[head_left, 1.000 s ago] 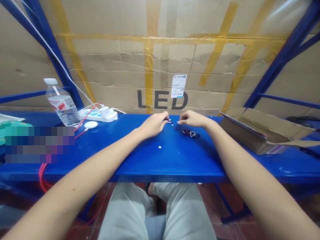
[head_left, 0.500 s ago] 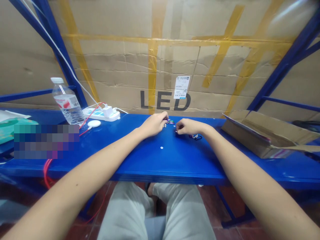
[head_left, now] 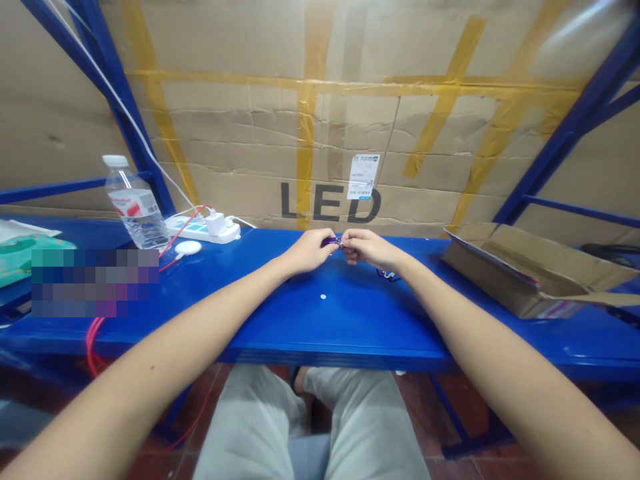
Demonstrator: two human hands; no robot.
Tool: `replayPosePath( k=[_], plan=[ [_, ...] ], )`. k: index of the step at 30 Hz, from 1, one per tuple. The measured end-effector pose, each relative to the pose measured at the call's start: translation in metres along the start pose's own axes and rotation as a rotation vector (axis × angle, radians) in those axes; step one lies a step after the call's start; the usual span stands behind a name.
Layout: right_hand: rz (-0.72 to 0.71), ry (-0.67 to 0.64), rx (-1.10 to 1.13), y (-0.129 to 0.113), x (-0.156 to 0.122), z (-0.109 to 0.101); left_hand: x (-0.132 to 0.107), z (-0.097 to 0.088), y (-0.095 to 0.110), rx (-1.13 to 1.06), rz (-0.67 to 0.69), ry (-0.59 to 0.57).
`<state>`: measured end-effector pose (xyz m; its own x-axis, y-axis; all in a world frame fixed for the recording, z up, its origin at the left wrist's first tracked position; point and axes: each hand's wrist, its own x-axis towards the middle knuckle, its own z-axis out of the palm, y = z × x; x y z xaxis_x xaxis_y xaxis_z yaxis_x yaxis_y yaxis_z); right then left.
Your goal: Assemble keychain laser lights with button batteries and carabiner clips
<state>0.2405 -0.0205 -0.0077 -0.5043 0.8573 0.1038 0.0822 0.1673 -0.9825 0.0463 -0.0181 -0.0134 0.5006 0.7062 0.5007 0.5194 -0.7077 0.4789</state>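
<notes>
My left hand [head_left: 311,251] is closed in a pinch on a small purple carabiner [head_left: 329,241], most of it covered by the fingers. Close against it, the fingertips of my right hand [head_left: 366,248] pinch a small shiny metal part [head_left: 341,244], too small to make out fully. The two hands meet just above the blue table [head_left: 330,333]. Under my right wrist lie several carabiners [head_left: 387,274], purple, silver and dark, partly hidden by the forearm. A small white dot [head_left: 323,297] marks the tabletop nearer to me.
An open cardboard box [head_left: 520,280] stands on the right. To the left are a water bottle [head_left: 135,207], a white power strip [head_left: 200,229], a round white charger [head_left: 188,248] and a red cable [head_left: 93,340]. A large cardboard sheet [head_left: 240,133] rises behind the table.
My right hand has moved left and up to meet my left hand. The left hand has lifted a purple carabiner from the spot where small clips and metal bits lay.
</notes>
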Motion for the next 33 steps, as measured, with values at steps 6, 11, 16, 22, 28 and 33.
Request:
replayPosePath(
  k=[6,11,16,22,28,33],
  plan=[
    [-0.003,0.204,0.059,0.008,0.009,0.015,0.0,0.004,-0.003,-0.026,-0.022,0.036],
    [-0.007,0.27,0.073,0.008,0.011,0.022,0.0,0.003,-0.001,-0.064,-0.045,0.078],
    [-0.026,0.327,0.096,0.006,0.011,0.027,0.0,0.004,-0.001,-0.078,-0.058,0.098],
    [-0.01,0.332,0.115,0.001,0.007,0.031,0.0,0.004,-0.002,-0.08,-0.054,0.099],
    [-0.076,0.324,-0.107,0.003,0.006,0.023,0.001,0.001,0.0,-0.078,-0.097,0.103],
    [-0.185,0.434,-0.598,0.003,0.006,0.014,0.0,-0.006,0.002,-0.06,-0.11,0.079]
  ],
)
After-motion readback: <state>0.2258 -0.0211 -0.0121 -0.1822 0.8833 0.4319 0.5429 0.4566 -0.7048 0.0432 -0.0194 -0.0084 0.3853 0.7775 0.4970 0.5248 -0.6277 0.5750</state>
